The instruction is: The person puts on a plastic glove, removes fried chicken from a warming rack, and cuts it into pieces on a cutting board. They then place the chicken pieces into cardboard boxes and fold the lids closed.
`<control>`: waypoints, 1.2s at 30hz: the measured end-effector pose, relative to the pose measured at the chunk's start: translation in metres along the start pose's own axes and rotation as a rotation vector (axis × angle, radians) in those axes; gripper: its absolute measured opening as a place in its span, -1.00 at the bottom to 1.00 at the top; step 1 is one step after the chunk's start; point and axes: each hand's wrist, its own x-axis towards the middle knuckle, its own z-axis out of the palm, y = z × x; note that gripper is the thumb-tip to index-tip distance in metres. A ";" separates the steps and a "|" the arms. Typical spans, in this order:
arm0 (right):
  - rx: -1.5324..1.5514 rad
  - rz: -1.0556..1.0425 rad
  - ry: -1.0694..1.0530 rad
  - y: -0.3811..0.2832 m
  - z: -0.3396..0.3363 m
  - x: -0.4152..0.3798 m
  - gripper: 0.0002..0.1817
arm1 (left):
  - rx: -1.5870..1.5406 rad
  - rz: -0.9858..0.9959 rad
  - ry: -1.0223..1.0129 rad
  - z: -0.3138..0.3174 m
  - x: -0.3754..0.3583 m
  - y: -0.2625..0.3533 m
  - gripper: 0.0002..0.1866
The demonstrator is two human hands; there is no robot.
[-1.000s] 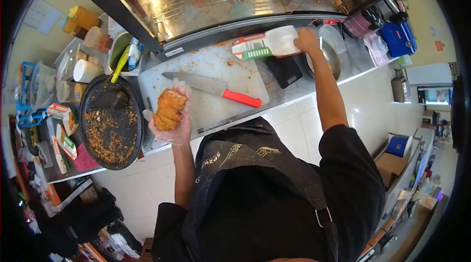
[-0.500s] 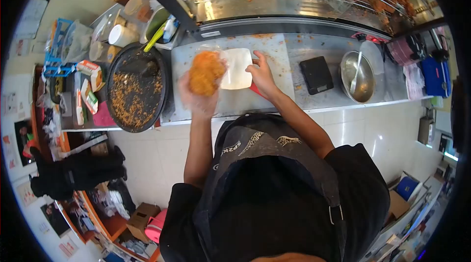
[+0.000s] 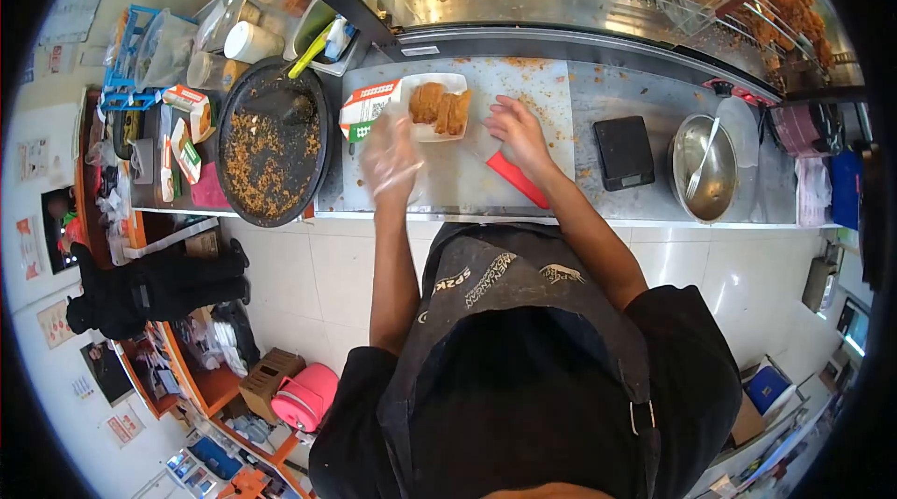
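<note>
On the white board (image 3: 448, 183), a paper box (image 3: 377, 97) lies with its lid folded out to the left. Pieces of fried chicken (image 3: 441, 109) rest inside it. My left hand (image 3: 390, 163), in a clear plastic glove, is just below the box's left part; its fingers are blurred, so I cannot tell whether they hold anything. To the right of the box is my bare right hand (image 3: 519, 133), with its fingers apart and nothing in them. A red handle (image 3: 517, 179) lies on the board just below my right hand.
A round black pan (image 3: 272, 141) with crumbs stands at the left, near folded boxes and tubs. On the right are a black scale (image 3: 624, 151) and a steel bowl (image 3: 703, 167) with a fork. The glass display case (image 3: 561, 36) borders the back. A person (image 3: 159, 292) is at far left.
The fried chicken has left my left hand and is in the box, whose printed lid now shows. My left hand has drawn lower, and my right hand has shifted off the box's edge.
</note>
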 end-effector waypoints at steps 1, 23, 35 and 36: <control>-0.046 -0.031 0.007 0.001 -0.006 0.001 -0.52 | 0.015 -0.168 -0.083 -0.012 -0.007 -0.004 -0.50; -0.309 -0.130 -0.114 -0.028 -0.018 0.045 -0.70 | -0.778 -0.470 -0.089 0.058 -0.034 -0.059 -0.79; -0.289 -0.066 -0.131 -0.027 -0.015 0.024 -0.72 | -0.711 -0.474 0.112 0.040 -0.047 -0.047 -0.75; -0.287 -0.076 -0.134 -0.027 -0.014 0.023 -0.72 | -0.636 -0.442 0.115 0.033 -0.047 -0.053 -0.74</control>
